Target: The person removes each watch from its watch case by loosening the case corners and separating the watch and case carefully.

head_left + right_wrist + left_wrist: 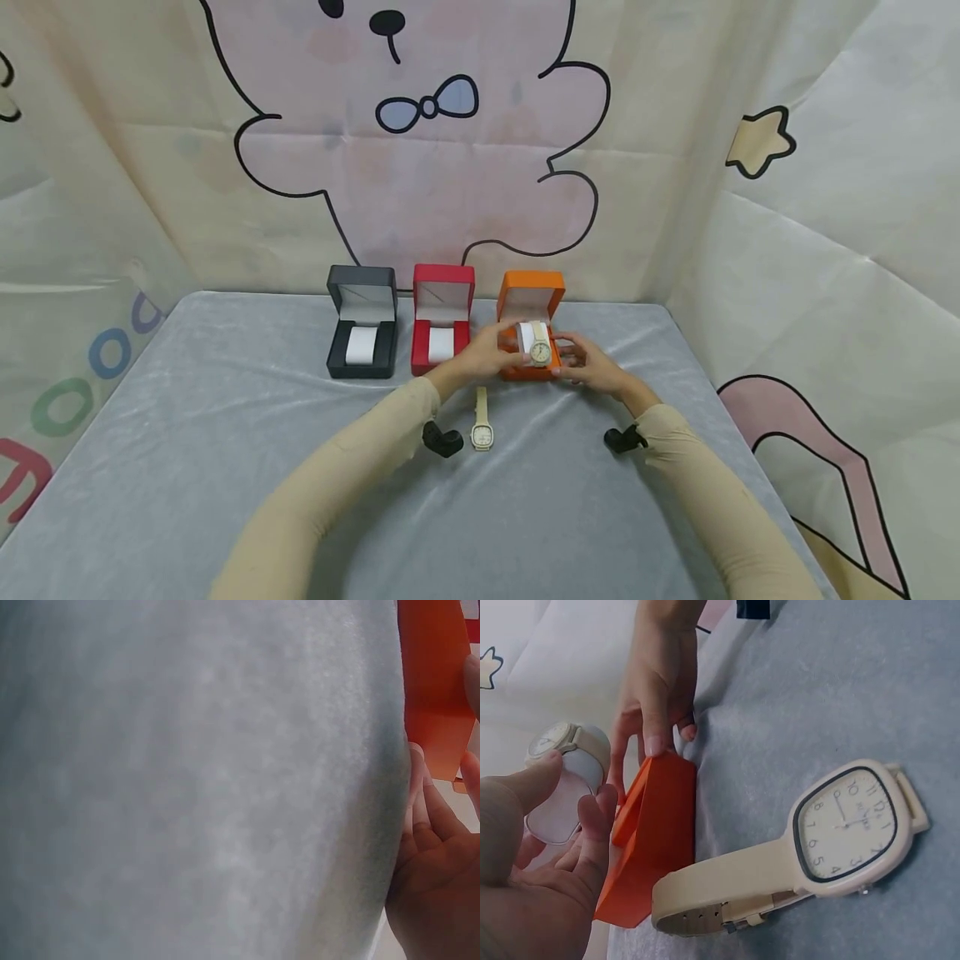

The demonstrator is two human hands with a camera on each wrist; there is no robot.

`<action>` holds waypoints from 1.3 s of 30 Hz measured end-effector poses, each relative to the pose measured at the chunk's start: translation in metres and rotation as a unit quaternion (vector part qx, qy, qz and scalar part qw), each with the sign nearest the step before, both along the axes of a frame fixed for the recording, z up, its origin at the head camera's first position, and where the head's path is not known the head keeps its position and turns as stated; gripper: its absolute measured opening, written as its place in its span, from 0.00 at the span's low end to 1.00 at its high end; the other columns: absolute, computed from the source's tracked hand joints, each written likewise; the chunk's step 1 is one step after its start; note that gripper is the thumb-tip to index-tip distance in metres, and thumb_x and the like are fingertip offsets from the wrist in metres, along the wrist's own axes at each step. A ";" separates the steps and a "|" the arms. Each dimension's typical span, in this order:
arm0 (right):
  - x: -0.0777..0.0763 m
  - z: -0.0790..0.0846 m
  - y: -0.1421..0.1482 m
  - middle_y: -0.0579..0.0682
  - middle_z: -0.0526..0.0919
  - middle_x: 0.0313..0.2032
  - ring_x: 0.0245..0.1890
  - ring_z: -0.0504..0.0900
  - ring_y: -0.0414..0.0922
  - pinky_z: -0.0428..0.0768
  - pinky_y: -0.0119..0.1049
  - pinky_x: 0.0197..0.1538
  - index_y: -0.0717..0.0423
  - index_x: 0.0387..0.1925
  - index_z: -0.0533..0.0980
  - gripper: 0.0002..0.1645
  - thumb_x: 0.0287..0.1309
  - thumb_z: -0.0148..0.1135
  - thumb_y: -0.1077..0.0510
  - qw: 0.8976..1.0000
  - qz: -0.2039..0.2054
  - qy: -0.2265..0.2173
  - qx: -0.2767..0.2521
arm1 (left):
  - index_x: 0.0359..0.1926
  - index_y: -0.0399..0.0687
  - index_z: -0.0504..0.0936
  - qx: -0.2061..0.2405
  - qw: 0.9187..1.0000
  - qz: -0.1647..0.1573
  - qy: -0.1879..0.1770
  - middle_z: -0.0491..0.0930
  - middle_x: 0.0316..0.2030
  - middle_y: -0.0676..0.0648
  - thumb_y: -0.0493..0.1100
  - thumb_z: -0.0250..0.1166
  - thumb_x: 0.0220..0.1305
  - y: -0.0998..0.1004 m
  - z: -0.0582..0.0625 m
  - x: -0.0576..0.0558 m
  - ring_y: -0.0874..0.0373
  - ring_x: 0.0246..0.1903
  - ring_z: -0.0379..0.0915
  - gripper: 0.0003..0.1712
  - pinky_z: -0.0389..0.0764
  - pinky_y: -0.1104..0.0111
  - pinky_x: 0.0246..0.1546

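My left hand [483, 354] holds a white watch cushion [559, 806] between thumb and fingers, just above the orange watch box [525, 373]. Wrapped round this cushion is a cream-strapped watch [540, 353] with a round face. My right hand [591, 367] grips the right side of the orange box, its thumb on the front corner, as the left wrist view shows. The box's lid stands up. A second cream watch [482, 435], with a rounded-square face, lies on the cloth nearer to me, its strap buckled in a loop.
Left of the orange box stand a red watch box [420, 346] and a dark grey watch box [384, 358], lids raised, each with a white cushion inside. Grey cloth [300, 467] covers the table. Printed curtains [660, 167] hang behind and at the sides.
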State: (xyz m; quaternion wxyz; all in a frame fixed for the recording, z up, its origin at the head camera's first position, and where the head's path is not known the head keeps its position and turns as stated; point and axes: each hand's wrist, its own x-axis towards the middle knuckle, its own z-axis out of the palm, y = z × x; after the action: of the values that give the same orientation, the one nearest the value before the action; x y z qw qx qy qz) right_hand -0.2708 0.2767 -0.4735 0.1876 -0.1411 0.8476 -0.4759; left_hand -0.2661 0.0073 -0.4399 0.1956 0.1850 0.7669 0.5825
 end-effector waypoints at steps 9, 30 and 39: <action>-0.001 0.001 -0.002 0.71 0.67 0.70 0.58 0.77 0.59 0.80 0.38 0.46 0.51 0.77 0.54 0.44 0.67 0.65 0.56 1.000 -0.005 -0.009 0.007 | 0.77 0.59 0.60 0.001 1.000 0.008 -0.027 0.75 0.64 0.39 0.45 0.70 0.66 -0.010 0.004 0.006 0.49 0.58 0.75 0.43 0.83 0.60 0.53; 0.005 0.002 -0.006 0.72 0.70 0.67 0.60 0.76 0.63 0.82 0.39 0.45 0.56 0.77 0.56 0.44 0.66 0.66 0.57 0.999 -0.018 0.018 0.019 | 0.79 0.55 0.57 0.039 0.998 0.000 -0.048 0.73 0.64 0.37 0.39 0.68 0.67 -0.029 0.007 0.023 0.47 0.59 0.74 0.45 0.85 0.61 0.52; 0.005 0.004 -0.004 0.72 0.70 0.67 0.59 0.78 0.63 0.83 0.39 0.45 0.57 0.77 0.57 0.44 0.65 0.67 0.58 0.999 -0.015 0.024 0.018 | 0.79 0.58 0.58 0.043 0.997 0.011 -0.065 0.74 0.63 0.39 0.42 0.69 0.66 -0.036 0.010 0.029 0.51 0.56 0.76 0.45 0.83 0.54 0.56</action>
State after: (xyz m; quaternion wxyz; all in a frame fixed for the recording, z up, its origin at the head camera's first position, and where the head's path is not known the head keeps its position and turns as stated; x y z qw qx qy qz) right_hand -0.2655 0.2723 -0.4698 0.1625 -0.1367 0.8626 -0.4592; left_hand -0.2374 -0.0285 -0.4300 0.2303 0.1469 0.7291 0.6276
